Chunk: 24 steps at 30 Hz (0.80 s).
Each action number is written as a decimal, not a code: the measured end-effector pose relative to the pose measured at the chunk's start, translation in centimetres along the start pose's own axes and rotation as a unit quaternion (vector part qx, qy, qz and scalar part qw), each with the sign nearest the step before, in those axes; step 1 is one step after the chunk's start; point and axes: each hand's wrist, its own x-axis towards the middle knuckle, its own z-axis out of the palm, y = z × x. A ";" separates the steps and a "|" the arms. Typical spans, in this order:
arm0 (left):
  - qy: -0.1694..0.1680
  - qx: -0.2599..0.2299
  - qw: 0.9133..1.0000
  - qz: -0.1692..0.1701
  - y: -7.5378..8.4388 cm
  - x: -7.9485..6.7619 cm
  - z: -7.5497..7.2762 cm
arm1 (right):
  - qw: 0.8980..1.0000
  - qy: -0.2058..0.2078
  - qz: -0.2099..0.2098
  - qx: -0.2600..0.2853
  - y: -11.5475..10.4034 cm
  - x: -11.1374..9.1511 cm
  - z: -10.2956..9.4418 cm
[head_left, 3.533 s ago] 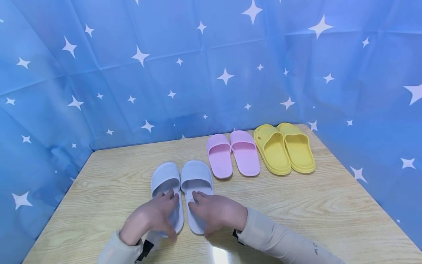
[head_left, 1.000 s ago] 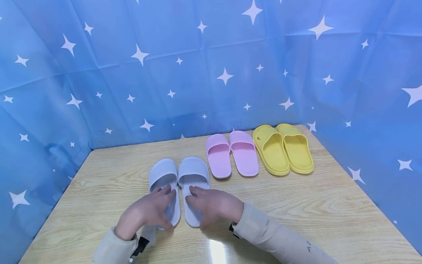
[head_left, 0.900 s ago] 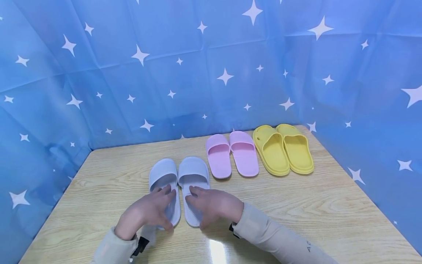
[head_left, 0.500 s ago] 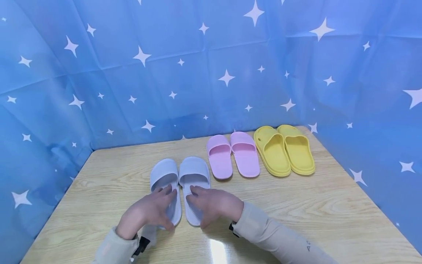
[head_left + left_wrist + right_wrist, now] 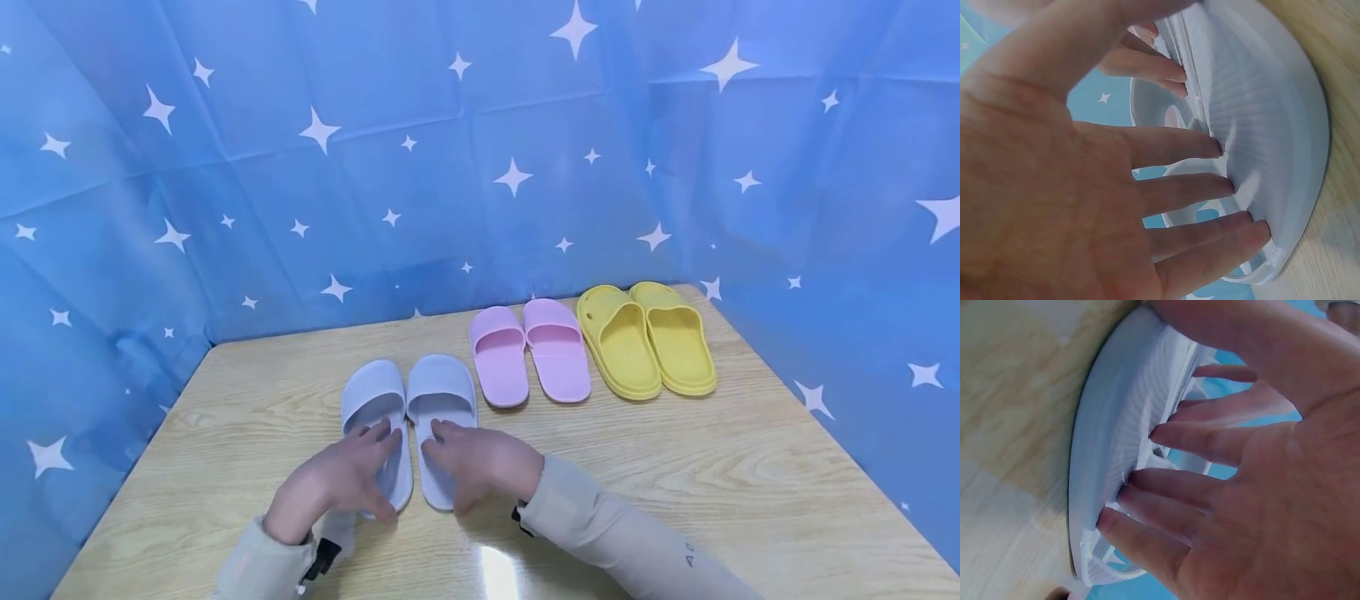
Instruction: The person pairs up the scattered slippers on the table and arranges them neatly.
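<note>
My left hand: fingers straight, spread apart, tips touching inside of left grey slide slipper. My right hand: likewise on right grey slide slipper; neither clamped. Both side by side on wood-grain table, left of pink slide slippers, yellow clogs.

1. The light wood-grain tabletop is carrying three pairs of slippers and is reflecting a bright patch of light at its near side.
2. Pale grey slippers are lying side by side, nearest the front.
3. Pink slippers are lying farther back.
4. Yellow slippers are lying just right of those.
</note>
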 end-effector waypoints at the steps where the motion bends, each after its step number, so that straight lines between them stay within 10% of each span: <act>1: 0.000 -0.002 1.000 0.000 0.0 0.0 0.0 | 1.000 -0.002 0.002 0.001 0.0 0.0 0.0; 24: 0.000 -0.002 1.000 -0.005 0.0 -0.1 0.2 | 0.999 -0.019 -0.012 0.033 1.2 0.2 -0.1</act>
